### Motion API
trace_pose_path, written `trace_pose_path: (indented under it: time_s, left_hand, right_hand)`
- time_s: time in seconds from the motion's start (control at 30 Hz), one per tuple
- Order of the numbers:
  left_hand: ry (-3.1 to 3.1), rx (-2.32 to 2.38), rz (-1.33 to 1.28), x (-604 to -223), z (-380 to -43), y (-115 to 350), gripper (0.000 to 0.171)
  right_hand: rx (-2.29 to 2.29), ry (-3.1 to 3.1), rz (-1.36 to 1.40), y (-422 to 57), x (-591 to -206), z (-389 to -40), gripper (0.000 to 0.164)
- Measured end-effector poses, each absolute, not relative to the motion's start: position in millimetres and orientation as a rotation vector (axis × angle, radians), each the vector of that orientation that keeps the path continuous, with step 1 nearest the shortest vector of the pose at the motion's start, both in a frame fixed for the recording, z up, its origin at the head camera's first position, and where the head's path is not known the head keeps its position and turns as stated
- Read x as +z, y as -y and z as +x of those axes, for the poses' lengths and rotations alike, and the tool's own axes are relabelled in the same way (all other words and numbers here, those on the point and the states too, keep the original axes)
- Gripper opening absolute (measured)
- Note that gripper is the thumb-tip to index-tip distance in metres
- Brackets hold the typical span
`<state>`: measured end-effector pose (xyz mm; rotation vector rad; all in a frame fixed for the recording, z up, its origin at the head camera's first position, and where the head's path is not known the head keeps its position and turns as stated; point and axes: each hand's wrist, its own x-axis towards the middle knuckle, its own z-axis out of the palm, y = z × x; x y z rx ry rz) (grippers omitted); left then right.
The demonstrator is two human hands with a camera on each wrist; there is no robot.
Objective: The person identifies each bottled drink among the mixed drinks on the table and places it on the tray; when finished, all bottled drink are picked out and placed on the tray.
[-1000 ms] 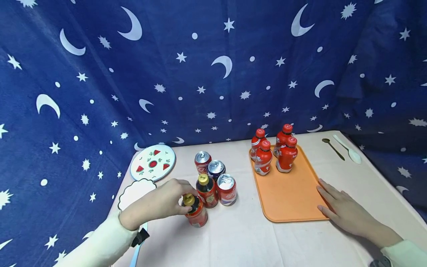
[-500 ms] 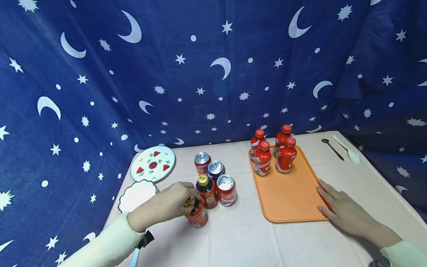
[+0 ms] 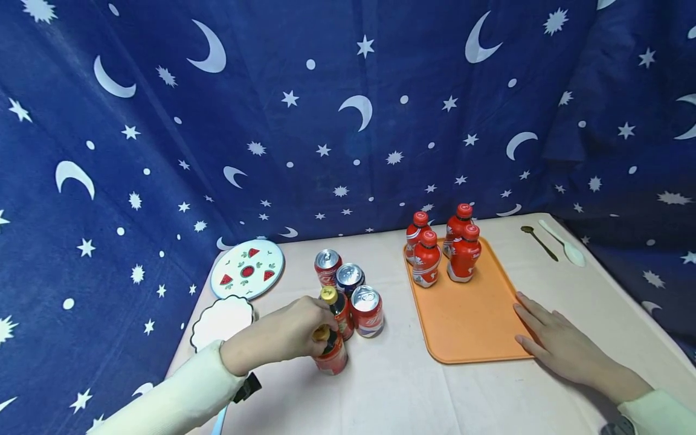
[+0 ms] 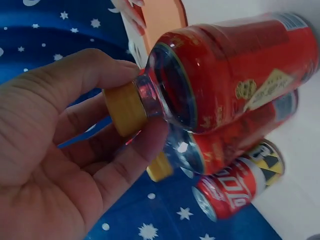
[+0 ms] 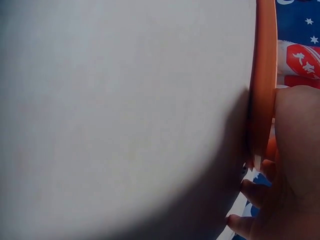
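My left hand pinches a red-labelled bottle with a gold cap by its neck and cap, thumb on one side and fingers on the other. This bottle stands upright or nearly so, close beside a second gold-capped bottle; whether they touch, I cannot tell. Right behind these are a red can, a dark blue can and another red can. Extended fingers of my right hand rest on the right edge of an orange tray.
Several red-capped red bottles stand at the tray's far end. A watermelon-patterned plate and a white scalloped-edge dish lie at left. A light blue handle shows under the left sleeve. Dark and white spoons lie far right.
The left hand has shifted slightly right with the bottle, bringing it closer to the second gold-capped bottle. The right hand keeps its place on the tray edge.
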<state>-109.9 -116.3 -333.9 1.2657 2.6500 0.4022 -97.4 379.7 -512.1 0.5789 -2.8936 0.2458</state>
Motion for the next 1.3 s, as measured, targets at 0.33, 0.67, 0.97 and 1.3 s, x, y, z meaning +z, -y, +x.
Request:
trace_pose_path:
  time_s: [0.33,0.67,0.97,1.3]
  left_hand:
    - [-2.584,0.341,1.461,-316.8,-124.1,74.1,0.012]
    - [-2.516,0.306,1.524,-299.3,-139.5,22.8,0.018]
    - [-2.472,0.253,1.537,-297.4,-159.0,-19.5,0.019]
    - [-2.507,0.162,1.607,-309.5,-182.5,-59.9,0.016]
  right_hand:
    - [0.252,2.901,0.580,-378.8,-509.1,-99.4,0.066]
    - [0.243,2.903,0.581,-378.3,-511.6,-100.5,0.066]
    - [0.227,2.907,0.562,-377.0,-509.3,-101.8,0.066]
    - [0.232,2.906,0.562,-377.4,-510.0,-98.8,0.066]
